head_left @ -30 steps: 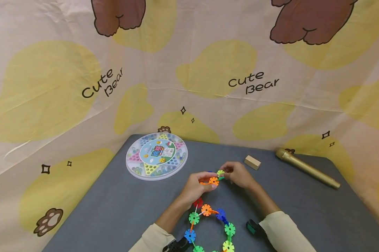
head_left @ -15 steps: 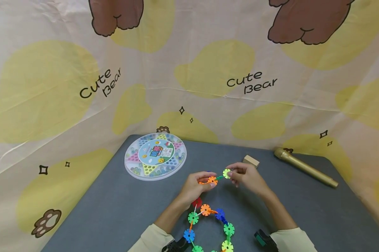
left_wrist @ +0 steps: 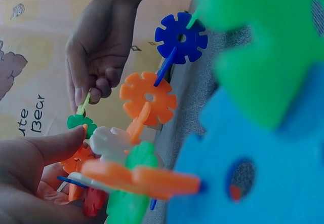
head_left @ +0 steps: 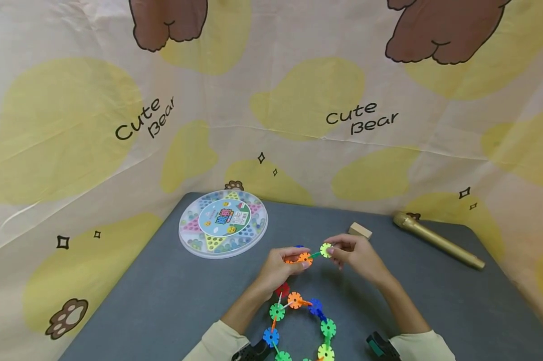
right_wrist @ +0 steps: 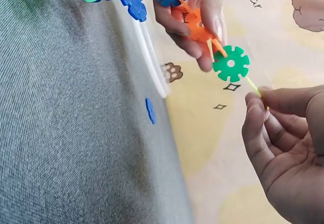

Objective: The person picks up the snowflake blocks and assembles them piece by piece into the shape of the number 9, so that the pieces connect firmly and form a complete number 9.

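Note:
My left hand [head_left: 278,269] pinches orange snowflake discs [head_left: 305,258] with slotted rims, thumb on the near side. From them a green disc [right_wrist: 231,63] sticks out to the right, with a yellow-green disc [head_left: 326,250] slotted into it. The thumb and fingertips of my right hand [head_left: 359,256] pinch that yellow-green disc. A chain of linked discs runs down from the left hand past a red disc [head_left: 282,289] into a loop of blue, orange and green discs [head_left: 328,328]. The loop's near end is cut off by the head view's bottom edge.
On the grey table [head_left: 172,281], a round Chinese checkers board [head_left: 223,224] lies at the back left. Behind the right hand is a small wooden block [head_left: 360,230], and a gold microphone [head_left: 438,240] lies at the right. A patterned cloth [head_left: 294,110] hangs behind.
My right hand moved right with the yellow-green disc, away from the left hand, and the green link between them shows more. Over the last half second both hands stayed nearly still.

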A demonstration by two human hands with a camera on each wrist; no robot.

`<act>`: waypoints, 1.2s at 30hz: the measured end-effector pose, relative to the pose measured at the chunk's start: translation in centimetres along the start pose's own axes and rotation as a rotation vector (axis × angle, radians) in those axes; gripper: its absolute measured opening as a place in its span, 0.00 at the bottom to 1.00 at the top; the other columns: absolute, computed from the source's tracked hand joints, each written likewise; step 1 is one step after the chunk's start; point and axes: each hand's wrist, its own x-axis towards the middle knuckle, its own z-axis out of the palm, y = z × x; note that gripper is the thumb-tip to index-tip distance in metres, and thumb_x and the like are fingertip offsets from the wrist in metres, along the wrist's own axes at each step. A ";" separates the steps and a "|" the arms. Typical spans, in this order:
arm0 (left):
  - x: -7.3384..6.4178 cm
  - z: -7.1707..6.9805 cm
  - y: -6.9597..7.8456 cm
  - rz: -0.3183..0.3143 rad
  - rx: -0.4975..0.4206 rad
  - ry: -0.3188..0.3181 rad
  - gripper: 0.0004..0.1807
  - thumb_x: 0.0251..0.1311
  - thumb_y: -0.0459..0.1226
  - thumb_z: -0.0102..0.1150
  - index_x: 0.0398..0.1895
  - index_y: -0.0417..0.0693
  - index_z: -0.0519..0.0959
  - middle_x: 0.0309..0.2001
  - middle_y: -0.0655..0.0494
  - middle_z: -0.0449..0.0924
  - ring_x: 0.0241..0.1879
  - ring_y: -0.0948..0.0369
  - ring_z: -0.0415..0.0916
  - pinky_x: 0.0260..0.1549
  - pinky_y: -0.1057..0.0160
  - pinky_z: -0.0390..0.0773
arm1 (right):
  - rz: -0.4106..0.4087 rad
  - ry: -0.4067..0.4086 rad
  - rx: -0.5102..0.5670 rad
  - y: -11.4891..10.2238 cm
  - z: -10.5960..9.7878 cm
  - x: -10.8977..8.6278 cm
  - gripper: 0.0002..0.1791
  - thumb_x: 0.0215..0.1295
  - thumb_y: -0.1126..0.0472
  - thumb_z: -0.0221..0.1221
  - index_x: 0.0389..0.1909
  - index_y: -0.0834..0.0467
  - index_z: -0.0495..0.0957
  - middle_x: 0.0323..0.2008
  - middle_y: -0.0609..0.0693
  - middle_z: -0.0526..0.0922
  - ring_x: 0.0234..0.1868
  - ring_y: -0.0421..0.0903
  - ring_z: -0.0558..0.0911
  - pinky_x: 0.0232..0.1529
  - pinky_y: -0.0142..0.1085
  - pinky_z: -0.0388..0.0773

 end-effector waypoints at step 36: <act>-0.1 0.3 -0.3 -0.001 0.009 0.018 0.16 0.64 0.29 0.71 0.55 0.39 0.89 0.47 0.45 0.91 0.47 0.60 0.87 0.49 0.63 0.86 | -0.067 -0.054 0.024 0.7 0.8 0.1 0.12 0.73 0.67 0.65 0.50 0.73 0.86 0.32 0.67 0.85 0.25 0.41 0.81 0.28 0.42 0.85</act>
